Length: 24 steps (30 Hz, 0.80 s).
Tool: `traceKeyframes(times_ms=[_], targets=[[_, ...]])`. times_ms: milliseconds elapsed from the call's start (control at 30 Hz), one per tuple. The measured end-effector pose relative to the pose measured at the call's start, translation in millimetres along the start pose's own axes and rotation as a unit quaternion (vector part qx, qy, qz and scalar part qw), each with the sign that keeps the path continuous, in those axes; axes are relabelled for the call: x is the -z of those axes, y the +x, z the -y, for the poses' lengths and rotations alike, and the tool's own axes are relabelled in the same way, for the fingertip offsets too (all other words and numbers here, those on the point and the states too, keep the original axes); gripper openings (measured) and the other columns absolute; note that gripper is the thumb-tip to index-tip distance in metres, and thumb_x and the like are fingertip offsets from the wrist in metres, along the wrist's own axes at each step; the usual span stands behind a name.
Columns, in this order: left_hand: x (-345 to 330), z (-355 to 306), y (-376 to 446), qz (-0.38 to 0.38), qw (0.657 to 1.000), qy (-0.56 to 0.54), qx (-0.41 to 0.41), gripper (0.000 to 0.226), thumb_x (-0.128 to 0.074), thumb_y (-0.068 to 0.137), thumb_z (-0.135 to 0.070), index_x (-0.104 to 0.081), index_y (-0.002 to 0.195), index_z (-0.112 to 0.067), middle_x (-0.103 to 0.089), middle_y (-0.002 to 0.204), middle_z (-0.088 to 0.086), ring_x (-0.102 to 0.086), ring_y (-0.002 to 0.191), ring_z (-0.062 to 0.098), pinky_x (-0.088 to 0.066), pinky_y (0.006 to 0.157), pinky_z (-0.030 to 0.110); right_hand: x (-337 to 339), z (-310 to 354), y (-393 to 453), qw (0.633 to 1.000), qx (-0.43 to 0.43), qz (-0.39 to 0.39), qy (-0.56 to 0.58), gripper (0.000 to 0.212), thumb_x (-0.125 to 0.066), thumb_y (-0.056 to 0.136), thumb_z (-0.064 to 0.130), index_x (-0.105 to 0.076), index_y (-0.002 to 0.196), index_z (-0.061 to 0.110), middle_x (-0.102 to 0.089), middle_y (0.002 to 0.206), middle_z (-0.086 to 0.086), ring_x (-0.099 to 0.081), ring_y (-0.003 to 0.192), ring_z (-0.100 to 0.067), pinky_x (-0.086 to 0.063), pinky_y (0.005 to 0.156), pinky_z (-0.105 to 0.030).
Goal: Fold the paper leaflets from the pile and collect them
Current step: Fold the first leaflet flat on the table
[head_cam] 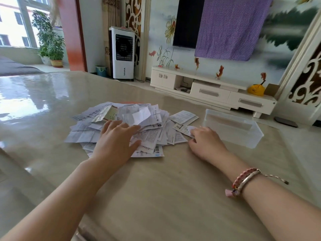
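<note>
A loose pile of white printed paper leaflets (149,119) lies on the beige table (156,188), in the middle. My left hand (116,138) rests flat on the near side of the pile, fingers straight and spread. My right hand (205,141) is at the pile's right edge with its fingers curled round a small leaflet (185,129) there. A clear plastic box (232,129) stands just right of my right hand; it looks empty.
The glossy table stretches far to the left and toward me. Beyond its far edge are a white TV cabinet (212,87), a white air cooler (123,53) and a potted plant (50,40). A bracelet (243,181) is on my right wrist.
</note>
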State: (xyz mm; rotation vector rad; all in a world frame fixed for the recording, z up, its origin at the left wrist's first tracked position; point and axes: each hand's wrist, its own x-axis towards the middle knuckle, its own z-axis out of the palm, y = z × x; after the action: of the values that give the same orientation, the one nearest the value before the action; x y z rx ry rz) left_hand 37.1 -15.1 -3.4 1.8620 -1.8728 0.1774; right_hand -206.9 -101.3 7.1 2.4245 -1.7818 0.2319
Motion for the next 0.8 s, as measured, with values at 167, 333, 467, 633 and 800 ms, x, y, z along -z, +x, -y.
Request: traceKeyframes(times_ms=[167,333,467,633,800], targets=[[-3.6,-6.4,-1.1,-0.08,0.993,0.027,-0.076,0.023,-0.074,0.08,-0.018,-0.074,0.103,-0.02,-0.072,0.089,-0.002,-0.063,0.102,0.025,-0.041,0.098,0.04,11.5,0.8,-11.3,0.994,0.006,-0.088,0.062,0.042,-0.04,0.094,0.014,-0.049,0.135,0.008,-0.047,0.139,-0.006,-0.038,0.126,-0.024,-0.03,0.107,-0.033],[-4.0,-22.0,-5.7,-0.121,0.988,-0.028,-0.093,0.016,-0.066,0.081,-0.001,-0.075,0.092,-0.01,-0.074,0.096,0.003,-0.068,0.09,0.029,-0.051,0.084,0.037,29.1,4.6,-31.8,0.973,0.036,-0.14,0.18,0.037,-0.041,0.091,0.003,-0.061,0.121,0.01,-0.058,0.124,-0.002,-0.045,0.117,-0.019,-0.035,0.096,-0.024],[-2.6,-37.2,-8.1,-0.117,0.977,-0.09,-0.153,0.021,-0.059,0.085,-0.009,-0.075,0.098,-0.013,-0.073,0.105,-0.001,-0.068,0.096,0.023,-0.046,0.091,0.032,32.5,2.3,-56.4,0.914,0.001,-0.072,0.399,0.034,-0.047,0.09,0.002,-0.062,0.114,0.021,-0.065,0.107,0.008,-0.065,0.092,-0.009,-0.048,0.08,-0.018],[-7.8,-53.7,-23.6,-0.007,0.956,-0.143,-0.255,0.028,-0.053,0.088,-0.02,-0.073,0.106,-0.025,-0.069,0.114,-0.015,-0.058,0.11,0.0,-0.04,0.104,0.03,18.6,-20.2,-73.3,0.89,-0.013,-0.036,0.454,0.067,-0.063,0.085,-0.001,-0.035,0.128,0.043,-0.065,0.096,0.003,-0.067,0.075,-0.013,-0.052,0.077,-0.029],[-12.9,-58.6,-32.5,0.091,0.954,-0.172,-0.228,0.025,-0.058,0.089,-0.026,-0.072,0.109,-0.032,-0.066,0.117,-0.022,-0.055,0.112,-0.004,-0.039,0.101,0.018,11.9,-30.5,-81.8,0.935,0.025,-0.055,0.35,0.037,-0.065,0.075,-0.002,-0.066,0.081,0.035,-0.06,0.085,0.006,-0.051,0.071,0.002,-0.037,0.068,-0.009]])
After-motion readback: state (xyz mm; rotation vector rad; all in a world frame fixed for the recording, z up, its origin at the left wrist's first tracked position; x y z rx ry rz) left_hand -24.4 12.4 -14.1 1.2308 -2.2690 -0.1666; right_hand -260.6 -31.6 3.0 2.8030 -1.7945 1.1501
